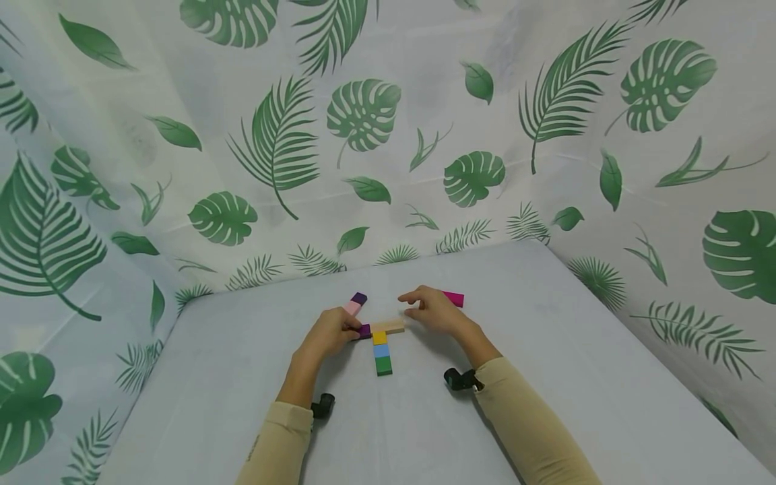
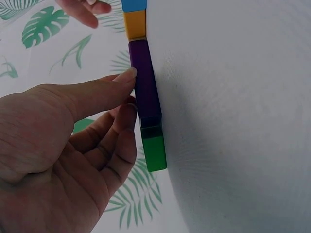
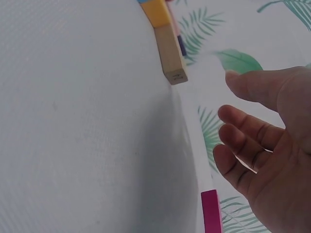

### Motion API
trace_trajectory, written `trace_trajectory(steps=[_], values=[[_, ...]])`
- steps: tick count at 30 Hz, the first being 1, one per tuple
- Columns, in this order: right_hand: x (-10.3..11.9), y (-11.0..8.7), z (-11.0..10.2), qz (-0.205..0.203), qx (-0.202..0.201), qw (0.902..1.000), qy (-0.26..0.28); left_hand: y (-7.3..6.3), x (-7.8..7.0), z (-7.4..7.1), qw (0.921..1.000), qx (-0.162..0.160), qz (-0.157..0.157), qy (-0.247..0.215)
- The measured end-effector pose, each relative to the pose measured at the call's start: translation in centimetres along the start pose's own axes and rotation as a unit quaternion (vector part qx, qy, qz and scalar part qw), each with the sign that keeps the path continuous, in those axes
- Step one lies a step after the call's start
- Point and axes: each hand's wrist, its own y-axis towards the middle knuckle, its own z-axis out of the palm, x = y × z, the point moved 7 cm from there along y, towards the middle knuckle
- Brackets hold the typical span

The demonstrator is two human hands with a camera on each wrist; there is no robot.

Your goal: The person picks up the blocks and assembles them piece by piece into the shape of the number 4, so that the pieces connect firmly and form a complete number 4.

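With thumb and fingers my left hand (image 1: 330, 330) pinches a dark purple block (image 2: 146, 85), which lies in line with a plain wooden block (image 1: 388, 326). A green block (image 2: 154, 149) shows at the purple block's outer end in the left wrist view; the hand hides it in the head view. From this row a yellow-orange block (image 1: 379, 337), a light blue block (image 1: 381, 350) and another green block (image 1: 384, 366) run toward me. My right hand (image 1: 436, 310) hovers right of the wooden block, fingers loosely bent and apart, holding nothing.
Behind my left hand lies a pink block (image 1: 353, 307) with a dark purple block (image 1: 360, 298) at its far end. A magenta block (image 1: 453, 298) lies beyond my right hand. Leaf-patterned cloth (image 1: 418, 121) hangs around the white table (image 1: 212, 377).
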Motion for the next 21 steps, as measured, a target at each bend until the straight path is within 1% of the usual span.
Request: trace_trajectory(steps=[9,12,17,19,21], values=[[0.0,0.0,-0.4,-0.006,-0.008,0.9999,-0.004,-0.1,0.1,-0.1,0.9999,0.0,-0.007,-0.007],[-0.2,0.1,-0.7,-0.013,-0.022,0.9994,-0.022,-0.1,0.1,-0.1,0.9999,0.0,-0.01,-0.01],[-0.7,0.0,-1.3,0.001,-0.056,0.9971,-0.052,-0.2,0.0,-0.1,0.9999,0.001,-0.01,-0.01],[-0.9,-0.1,-1.5,0.005,-0.063,0.9966,-0.053,-0.2,0.0,-0.2,0.9999,-0.005,-0.003,-0.008],[-1.1,-0.1,-1.7,0.0,-0.068,0.996,-0.058,-0.3,-0.1,-0.2,0.9999,-0.012,0.005,-0.007]])
